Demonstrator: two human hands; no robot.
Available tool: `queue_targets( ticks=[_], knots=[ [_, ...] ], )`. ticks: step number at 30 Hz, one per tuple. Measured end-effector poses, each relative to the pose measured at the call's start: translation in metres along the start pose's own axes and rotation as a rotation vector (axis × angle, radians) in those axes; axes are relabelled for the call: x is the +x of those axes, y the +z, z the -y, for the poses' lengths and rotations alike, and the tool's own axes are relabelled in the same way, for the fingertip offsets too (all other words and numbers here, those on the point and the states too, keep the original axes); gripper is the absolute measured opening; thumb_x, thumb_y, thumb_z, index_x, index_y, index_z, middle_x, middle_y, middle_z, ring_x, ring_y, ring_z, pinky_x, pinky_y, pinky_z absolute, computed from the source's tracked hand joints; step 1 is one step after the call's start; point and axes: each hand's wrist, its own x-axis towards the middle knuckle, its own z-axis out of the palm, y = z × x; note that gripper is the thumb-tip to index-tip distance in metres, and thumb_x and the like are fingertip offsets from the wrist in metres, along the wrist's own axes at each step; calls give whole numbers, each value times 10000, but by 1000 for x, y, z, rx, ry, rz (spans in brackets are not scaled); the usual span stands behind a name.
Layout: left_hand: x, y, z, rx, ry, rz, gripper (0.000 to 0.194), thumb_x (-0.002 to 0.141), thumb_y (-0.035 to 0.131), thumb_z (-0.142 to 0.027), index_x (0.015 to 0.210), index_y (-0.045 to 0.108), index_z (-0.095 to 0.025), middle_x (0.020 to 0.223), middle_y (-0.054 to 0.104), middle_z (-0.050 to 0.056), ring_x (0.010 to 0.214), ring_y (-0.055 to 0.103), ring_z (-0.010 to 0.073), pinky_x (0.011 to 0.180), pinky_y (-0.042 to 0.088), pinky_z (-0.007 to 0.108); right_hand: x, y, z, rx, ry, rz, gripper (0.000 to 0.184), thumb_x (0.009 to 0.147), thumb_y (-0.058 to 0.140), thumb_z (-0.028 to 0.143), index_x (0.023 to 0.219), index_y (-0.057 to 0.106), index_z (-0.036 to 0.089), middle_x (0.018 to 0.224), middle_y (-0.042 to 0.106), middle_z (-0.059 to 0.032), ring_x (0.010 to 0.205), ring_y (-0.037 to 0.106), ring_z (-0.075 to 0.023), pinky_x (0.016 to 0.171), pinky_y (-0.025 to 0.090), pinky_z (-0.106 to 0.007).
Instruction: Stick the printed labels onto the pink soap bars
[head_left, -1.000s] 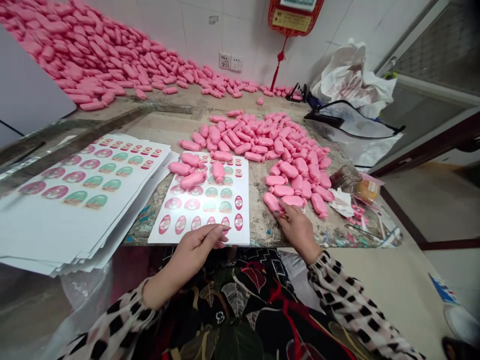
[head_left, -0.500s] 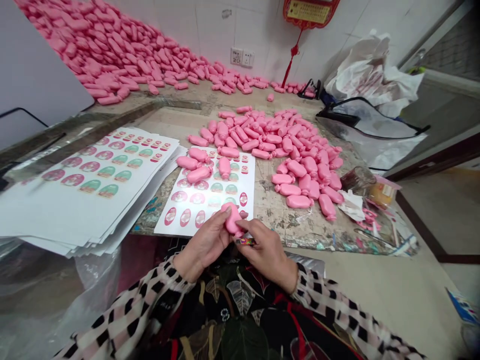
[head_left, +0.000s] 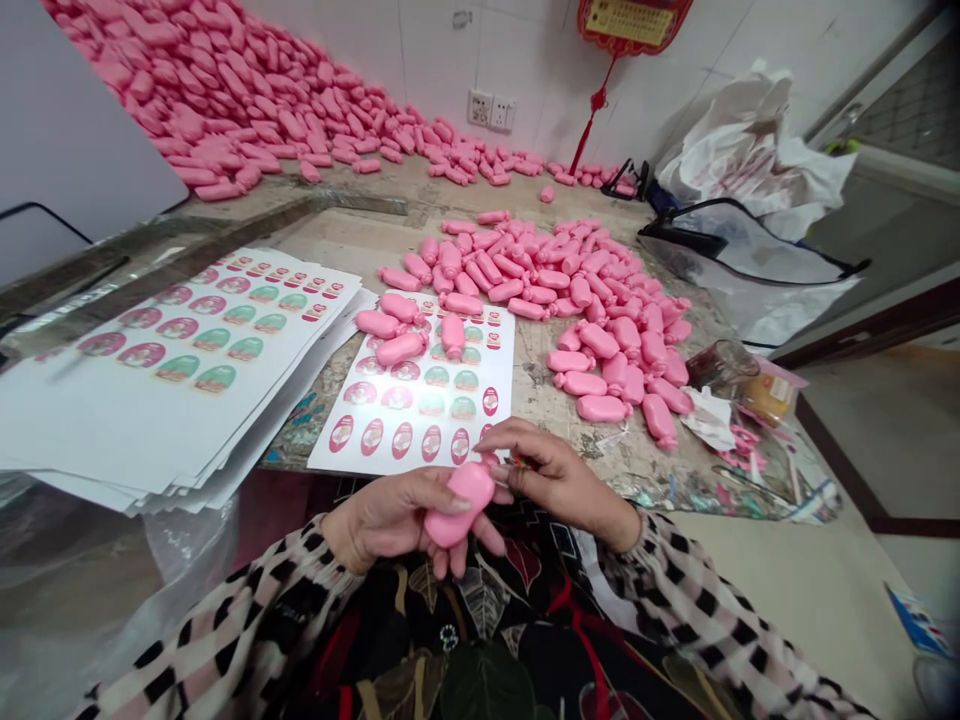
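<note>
My left hand (head_left: 397,515) holds a smooth pink bottle-shaped plastic piece (head_left: 459,503) between thumb and fingers, tilted with its narrow end toward the right. My right hand (head_left: 559,475) is closed at that narrow end, its fingertips at the neck. Tucked in the right hand is a small multicoloured tool (head_left: 523,462), mostly hidden by the fingers; its kind cannot be made out. Just beyond the hands lies a sticker sheet (head_left: 379,400) with pink and green labels, and several pink pieces (head_left: 401,348) rest on it.
A stack of sticker sheets (head_left: 150,420) lies on the left. A heap of pink pieces (head_left: 570,270) covers the table's middle, and a larger pile (head_left: 247,90) stands along the wall. At right are a dark jar (head_left: 716,367), scissors (head_left: 746,445) and a clear bag (head_left: 750,270).
The pink piece has come closer to my body and turned, its narrow end now pointing up and right. My right hand has shifted right and raised its index finger to the neck.
</note>
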Motion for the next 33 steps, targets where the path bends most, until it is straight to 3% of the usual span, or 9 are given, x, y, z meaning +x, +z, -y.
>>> queue_targets(
  ticks=[2, 4, 6, 9, 13, 16, 18, 22, 33],
  knots=[
    [3, 4, 1, 65, 53, -35, 306, 695, 619, -209, 989, 592, -128, 872, 679, 134, 650, 650, 181, 515, 481, 231, 6, -1, -13, -12, 110, -128, 290, 894, 470, 345, 1157, 554, 259, 1091, 587, -33, 921, 566, -134, 796, 464, -282],
    [7, 8, -4, 135, 173, -183, 187, 667, 660, -187, 837, 599, -141, 772, 657, 75, 673, 626, 165, 588, 480, 247, 13, -4, -32, -148, 218, -315, 305, 919, 396, 369, 1118, 579, 229, 1063, 601, -49, 925, 561, -152, 806, 451, -301],
    [11, 10, -11, 235, 282, -364, 157, 677, 681, -230, 777, 586, -154, 689, 615, 27, 623, 581, 136, 611, 464, 254, 20, -8, -51, -389, 293, -406, 295, 917, 391, 348, 1000, 635, 205, 983, 623, -57, 925, 554, -175, 833, 423, -321],
    [18, 8, -23, 584, 400, -632, 221, 723, 642, -358, 862, 619, -188, 692, 603, 5, 588, 539, 137, 590, 436, 264, 28, -9, -67, -682, 325, -379, 235, 891, 444, 302, 954, 649, 205, 928, 629, -54, 901, 551, -183, 818, 395, -306],
    [28, -2, -30, 1340, 454, -861, 344, 775, 561, -393, 1090, 628, -272, 1033, 631, 38, 914, 585, 243, 769, 437, 335, 34, -4, -68, -846, 310, -351, 204, 897, 439, 274, 932, 626, 202, 906, 626, -51, 888, 549, -181, 781, 373, -287],
    [36, -8, -30, 1629, 299, -841, 497, 799, 518, -422, 1285, 495, -319, 1370, 445, 47, 1078, 545, 288, 838, 429, 376, 37, -2, -68, -902, 316, -321, 202, 902, 439, 279, 904, 626, 202, 895, 618, -52, 871, 550, -178, 757, 365, -283],
    [40, -11, -29, 1695, 193, -816, 524, 798, 512, -460, 1306, 469, -338, 1456, 333, 49, 1077, 553, 304, 822, 439, 386, 38, -1, -69, -936, 313, -306, 205, 905, 437, 280, 898, 628, 207, 897, 614, -53, 865, 549, -179, 738, 361, -283],
    [44, -15, -30, 1757, 122, -767, 503, 786, 513, -502, 1268, 506, -359, 1506, 226, 60, 1020, 586, 322, 808, 442, 414, 39, -3, -70, -983, 291, -270, 203, 904, 443, 276, 893, 634, 208, 896, 619, -56, 865, 546, -188, 715, 355, -291],
    [42, -13, -34, 1787, 79, -713, 503, 792, 486, -519, 1273, 499, -371, 1516, 184, 91, 980, 593, 350, 824, 439, 478, 41, -13, -72, -896, 267, -217, 180, 879, 484, 261, 872, 659, 221, 872, 637, -34, 855, 559, -172, 698, 361, -273]
  ],
)
